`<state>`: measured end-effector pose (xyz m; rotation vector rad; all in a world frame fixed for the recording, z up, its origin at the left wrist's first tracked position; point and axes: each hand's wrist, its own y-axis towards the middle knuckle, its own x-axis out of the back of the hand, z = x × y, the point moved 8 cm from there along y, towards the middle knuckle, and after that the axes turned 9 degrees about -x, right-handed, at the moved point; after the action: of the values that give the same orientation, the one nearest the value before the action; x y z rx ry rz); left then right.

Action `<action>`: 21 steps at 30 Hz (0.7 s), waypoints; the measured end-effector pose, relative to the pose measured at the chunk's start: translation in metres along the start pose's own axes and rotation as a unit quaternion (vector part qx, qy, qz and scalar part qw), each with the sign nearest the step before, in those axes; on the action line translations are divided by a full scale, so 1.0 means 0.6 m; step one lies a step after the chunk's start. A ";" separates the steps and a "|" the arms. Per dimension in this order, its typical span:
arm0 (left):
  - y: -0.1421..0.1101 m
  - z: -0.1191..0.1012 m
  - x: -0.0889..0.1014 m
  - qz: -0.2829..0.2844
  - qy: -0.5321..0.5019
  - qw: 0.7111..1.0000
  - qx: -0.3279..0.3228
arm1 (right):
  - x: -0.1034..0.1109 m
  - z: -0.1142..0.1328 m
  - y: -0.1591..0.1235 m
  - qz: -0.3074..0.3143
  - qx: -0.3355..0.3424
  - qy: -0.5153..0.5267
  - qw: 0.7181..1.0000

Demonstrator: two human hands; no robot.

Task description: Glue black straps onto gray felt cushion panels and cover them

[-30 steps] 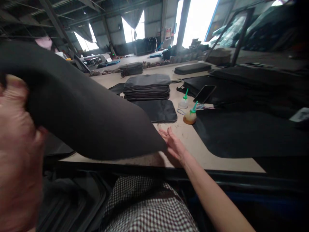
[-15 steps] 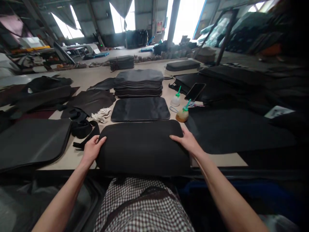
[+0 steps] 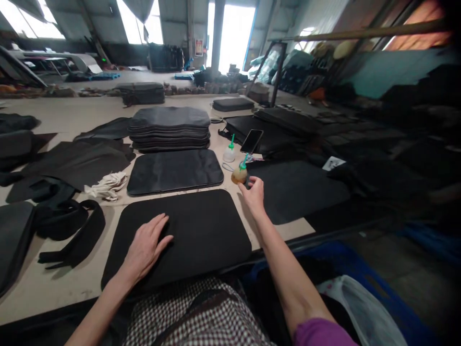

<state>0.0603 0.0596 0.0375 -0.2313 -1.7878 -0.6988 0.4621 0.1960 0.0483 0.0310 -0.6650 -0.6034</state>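
Observation:
A black rounded-corner sheet (image 3: 201, 226) lies flat at the table's near edge. Across its left half rests my left hand (image 3: 146, 245), open, fingers stretched out on the surface and thumb apart. My right hand (image 3: 253, 194) is at the near side of a squeeze bottle (image 3: 239, 174) with amber liquid and a green nozzle. Its thumb and curled fingers are apart beside the bottle's lower part; whether they press on it is hard to see. The bottle stands upright. Behind it is a second, whitish squeeze bottle (image 3: 229, 153), also green-tipped.
Beyond the sheet lie a thin pile of similar black pieces (image 3: 176, 170) and a taller stack (image 3: 169, 127). White gloves (image 3: 107, 186) and black strapping (image 3: 79, 230) are at left. A phone (image 3: 252, 141) and dark material (image 3: 298, 187) lie right, a blue crate (image 3: 345, 259) below.
Both hands have let go of the sheet's sides. The sheet now lies flat, my left hand has shifted onto it, and my right hand has reached forward to the amber bottle. The view turned right.

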 end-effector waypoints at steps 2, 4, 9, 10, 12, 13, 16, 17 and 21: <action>0.002 -0.012 -0.020 0.007 0.021 1.000 -0.008 | -0.012 0.005 0.032 0.002 -0.005 0.000 1.000; 0.000 -0.016 -0.029 0.002 0.039 0.999 -0.011 | -0.027 0.013 0.053 0.010 -0.011 0.001 1.000; -0.006 -0.017 -0.028 -0.004 0.053 0.999 -0.011 | -0.043 0.029 0.063 0.023 -0.043 0.030 0.998; -0.006 -0.018 -0.027 -0.003 0.053 0.999 -0.011 | -0.040 0.033 0.060 0.024 -0.045 0.045 0.998; -0.004 -0.019 -0.025 0.001 0.050 0.999 -0.009 | -0.031 0.048 0.047 0.038 -0.040 0.086 0.995; -0.004 -0.020 -0.024 0.004 0.048 0.999 -0.007 | -0.025 0.059 0.037 0.050 -0.034 0.105 0.993; -0.002 -0.022 -0.020 0.012 0.037 0.999 0.002 | -0.014 0.105 -0.010 0.146 -0.011 0.221 0.964; -0.001 -0.023 -0.018 0.015 0.032 0.999 0.006 | -0.016 0.127 -0.033 0.210 -0.009 0.299 0.931; 0.001 -0.031 0.001 0.026 0.013 0.999 0.015 | -0.033 0.210 -0.131 0.409 -0.007 0.376 0.831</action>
<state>0.0755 0.0494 0.0418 -0.2468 -1.7600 -0.6344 0.3351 0.1620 0.1200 -0.0311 0.1362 0.2587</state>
